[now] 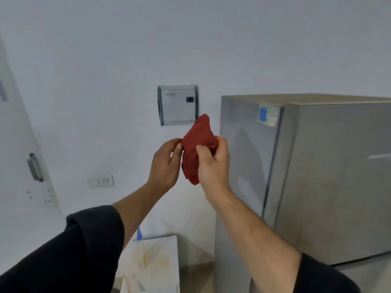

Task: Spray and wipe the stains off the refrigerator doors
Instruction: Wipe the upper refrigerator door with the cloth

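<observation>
Here both hands' fingers (200,149) pinch red cloth (197,137).

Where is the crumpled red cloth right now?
Head view, centre: the crumpled red cloth is held between the left hand and right hand, just left of the silver refrigerator, below the grey wall panel.
</observation>
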